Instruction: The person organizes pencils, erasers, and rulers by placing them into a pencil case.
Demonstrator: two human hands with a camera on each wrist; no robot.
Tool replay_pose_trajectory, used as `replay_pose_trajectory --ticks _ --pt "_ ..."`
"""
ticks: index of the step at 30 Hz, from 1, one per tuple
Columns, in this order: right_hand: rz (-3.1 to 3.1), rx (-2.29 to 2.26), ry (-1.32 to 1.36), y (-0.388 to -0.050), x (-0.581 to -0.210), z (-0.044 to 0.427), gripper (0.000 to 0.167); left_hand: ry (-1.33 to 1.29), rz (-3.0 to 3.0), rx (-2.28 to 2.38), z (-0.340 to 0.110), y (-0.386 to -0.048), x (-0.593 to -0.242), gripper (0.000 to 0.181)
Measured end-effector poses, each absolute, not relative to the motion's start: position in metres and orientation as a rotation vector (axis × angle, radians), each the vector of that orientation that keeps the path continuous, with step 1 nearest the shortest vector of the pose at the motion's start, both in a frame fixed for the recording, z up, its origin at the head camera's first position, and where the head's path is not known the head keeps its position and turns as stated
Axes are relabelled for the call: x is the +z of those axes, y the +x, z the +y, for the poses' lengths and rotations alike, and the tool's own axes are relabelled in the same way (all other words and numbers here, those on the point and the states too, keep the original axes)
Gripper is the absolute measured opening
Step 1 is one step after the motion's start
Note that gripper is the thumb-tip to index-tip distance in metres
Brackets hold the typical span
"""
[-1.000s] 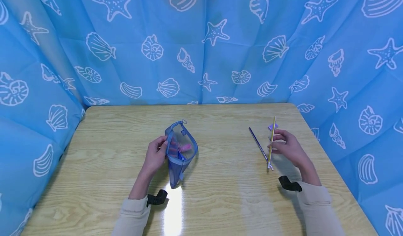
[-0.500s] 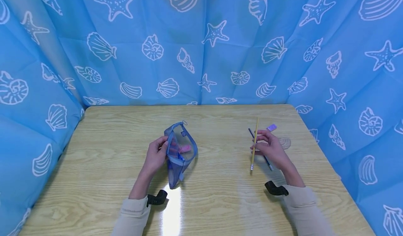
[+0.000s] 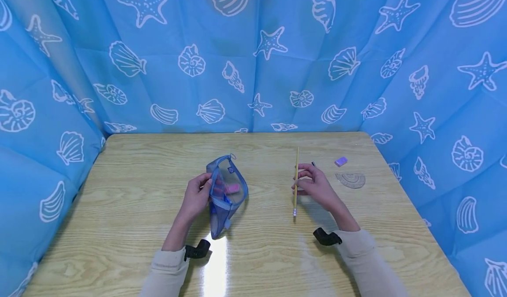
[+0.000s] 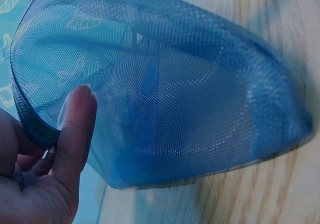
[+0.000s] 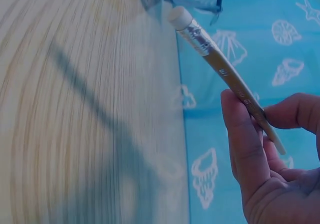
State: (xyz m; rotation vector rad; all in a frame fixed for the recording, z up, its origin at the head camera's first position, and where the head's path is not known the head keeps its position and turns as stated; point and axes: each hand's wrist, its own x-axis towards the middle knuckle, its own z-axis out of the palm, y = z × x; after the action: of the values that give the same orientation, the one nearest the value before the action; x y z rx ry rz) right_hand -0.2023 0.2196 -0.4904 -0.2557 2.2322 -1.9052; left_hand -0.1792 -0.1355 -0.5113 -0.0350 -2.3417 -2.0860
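Pencil, yellow with a white eraser end, pinched in a person's right hand above a wood-grain desk.
The right grip holds it between thumb and fingers, eraser end toward the person. To its left, the left hand grips the rim of a blue mesh pencil case, mouth open, something pink inside. At right, a purple eraser lies near a clear protractor.

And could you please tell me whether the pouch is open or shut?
Open: in the head view, the pouch gapes, a pink item showing inside, and the left hand holds its edge.
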Motion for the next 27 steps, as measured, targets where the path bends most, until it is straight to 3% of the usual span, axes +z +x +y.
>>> replay_pose_trajectory --ticks 27 --pt "2.073 -2.158 -0.32 -0.223 -0.486 0.125 0.04 -0.035 -2.343 -2.058 -0.134 -0.178 -0.511 0.028"
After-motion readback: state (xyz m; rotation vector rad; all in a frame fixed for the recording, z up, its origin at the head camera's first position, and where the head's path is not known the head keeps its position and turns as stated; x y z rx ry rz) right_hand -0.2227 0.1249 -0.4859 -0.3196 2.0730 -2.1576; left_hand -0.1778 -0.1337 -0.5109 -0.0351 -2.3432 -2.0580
